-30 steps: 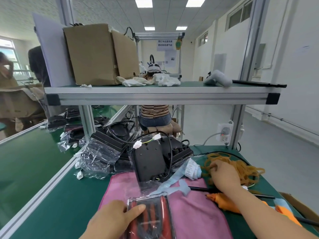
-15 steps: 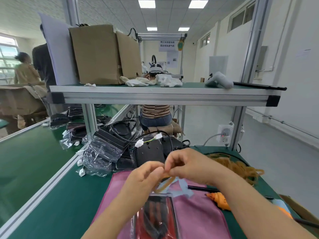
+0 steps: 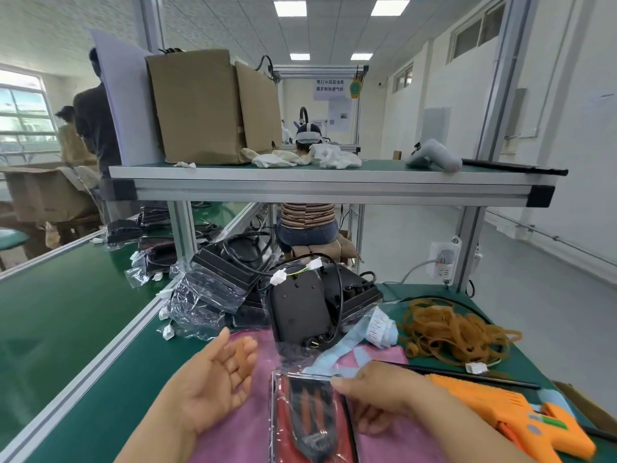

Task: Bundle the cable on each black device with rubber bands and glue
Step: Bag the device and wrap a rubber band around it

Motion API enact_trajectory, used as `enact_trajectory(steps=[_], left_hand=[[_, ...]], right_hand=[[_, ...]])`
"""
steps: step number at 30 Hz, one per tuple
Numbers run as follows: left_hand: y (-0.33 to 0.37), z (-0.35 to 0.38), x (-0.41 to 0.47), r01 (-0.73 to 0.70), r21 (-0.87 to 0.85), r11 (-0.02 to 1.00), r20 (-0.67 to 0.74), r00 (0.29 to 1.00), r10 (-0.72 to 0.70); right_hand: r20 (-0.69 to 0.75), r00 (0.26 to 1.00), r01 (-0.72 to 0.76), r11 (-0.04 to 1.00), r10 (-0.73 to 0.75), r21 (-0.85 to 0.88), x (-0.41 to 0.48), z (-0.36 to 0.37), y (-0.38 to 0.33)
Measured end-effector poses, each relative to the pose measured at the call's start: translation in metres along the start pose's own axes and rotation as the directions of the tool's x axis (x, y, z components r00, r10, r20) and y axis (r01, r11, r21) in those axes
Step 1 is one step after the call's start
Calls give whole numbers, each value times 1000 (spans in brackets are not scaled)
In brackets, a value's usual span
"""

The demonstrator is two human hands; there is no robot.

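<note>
**Step in hand.** Judged as the opening of a unit, with no banding or gluing begun. A bagged device (image 3: 310, 416), red and black inside a clear sleeve, lies on the pink cloth (image 3: 250, 429) at six o'clock of the bench. A dark mass at its near end is probably its cable, but this cannot be confirmed. No rubber band is visible in either hand.

**Hands.** The left hand (image 3: 213, 379) is at seven o'clock, just left of the bag and clear of it. It is palm up with the fingers spread and relaxed, and holds nothing. The right hand (image 3: 377, 396) is at five o'clock. Its thumb lies on the bag's right edge and its fingers are curled under, so it appears to grip the sleeve.

**Materials.**
- A second black device (image 3: 300, 309) stands upright at twelve o'clock, with its cable (image 3: 339, 295) looped loose down its right side.
- The rubber bands (image 3: 457, 329) lie in a heap at two o'clock, well apart from both hands.
- The orange glue gun (image 3: 510, 416) lies at four o'clock, just beside the right forearm.

**Next move, as judged.** The device must come out of the sleeve or be steadied. The cable then needs gathering into a coil before a band is fetched. The free left hand is best placed to hold the coil.
</note>
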State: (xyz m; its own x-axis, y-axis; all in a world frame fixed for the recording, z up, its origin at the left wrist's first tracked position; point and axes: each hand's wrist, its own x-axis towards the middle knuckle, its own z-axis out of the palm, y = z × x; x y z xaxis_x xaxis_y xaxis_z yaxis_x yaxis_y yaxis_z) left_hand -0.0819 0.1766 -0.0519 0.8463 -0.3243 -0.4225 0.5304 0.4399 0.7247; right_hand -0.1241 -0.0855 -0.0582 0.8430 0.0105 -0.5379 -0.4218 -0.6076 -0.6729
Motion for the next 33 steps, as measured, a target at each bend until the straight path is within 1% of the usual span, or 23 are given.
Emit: enact_trajectory(steps=[2, 4, 5, 7, 9, 11, 13, 15, 16, 18, 20, 22, 24, 26, 27, 29, 31, 33], left_hand=[[-2, -11, 5, 61, -80, 995, 58, 997, -56], [-7, -17, 8, 83, -102, 991, 84, 994, -75], [-9, -19, 10, 73, -88, 994, 84, 994, -65], [-12, -19, 12, 13, -36, 999, 59, 998, -11], [-11, -18, 11, -45, 10, 999, 27, 999, 44], [-9, -16, 8, -95, 67, 993, -13, 995, 96], [-4, -16, 4, -144, 201, 969, -46, 987, 156], [2, -15, 0, -190, 354, 916, -38, 975, 218], [6, -13, -3, -217, 401, 890, -15, 970, 243], [13, -7, -12, -276, 464, 842, 79, 959, 271], [21, 0, -23, -334, 518, 788, 212, 942, 260], [28, 5, -32, -390, 556, 734, 336, 913, 231], [29, 14, -39, -466, 621, 631, 422, 876, 231], [25, 22, -40, -533, 683, 500, 451, 846, 286], [22, 24, -38, -549, 702, 453, 453, 836, 310], [17, 29, -35, -554, 715, 427, 460, 832, 309], [17, 35, -36, -545, 726, 419, 477, 838, 265], [20, 39, -38, -536, 755, 377, 491, 844, 216]], right_hand=[[-16, 1000, 29, 989, -27, 144, 4, 7, 1], [-15, 999, 51, 978, -49, 204, 3, 13, -1], [-13, 999, 41, 972, -39, 231, 4, 15, -2], [9, 1000, -3, 949, 1, 316, 3, 18, -4], [44, 999, -14, 908, -4, 418, -1, 20, -7], [62, 995, 36, 868, -77, 495, -11, 18, -13], [71, 980, 120, 834, -187, 538, -24, 10, -22], [62, 957, 210, 824, -284, 526, -39, -1, -32], [30, 947, 262, 825, -319, 500, -45, -7, -37], [-69, 924, 367, 825, -376, 429, -54, -17, -45], [-164, 899, 437, 811, -405, 390, -58, -22, -48], [-233, 886, 462, 812, -402, 357, -58, -19, -47], [-278, 879, 468, 812, -388, 349, -56, -12, -43], [-282, 877, 473, 804, -389, 361, -55, -4, -38], [-277, 876, 475, 801, -394, 363, -55, -2, -36], [-271, 875, 478, 802, -400, 359, -54, 0, -34], [-257, 875, 481, 798, -411, 362, -54, -1, -33], [-237, 872, 489, 789, -429, 372, -55, -3, -32]])
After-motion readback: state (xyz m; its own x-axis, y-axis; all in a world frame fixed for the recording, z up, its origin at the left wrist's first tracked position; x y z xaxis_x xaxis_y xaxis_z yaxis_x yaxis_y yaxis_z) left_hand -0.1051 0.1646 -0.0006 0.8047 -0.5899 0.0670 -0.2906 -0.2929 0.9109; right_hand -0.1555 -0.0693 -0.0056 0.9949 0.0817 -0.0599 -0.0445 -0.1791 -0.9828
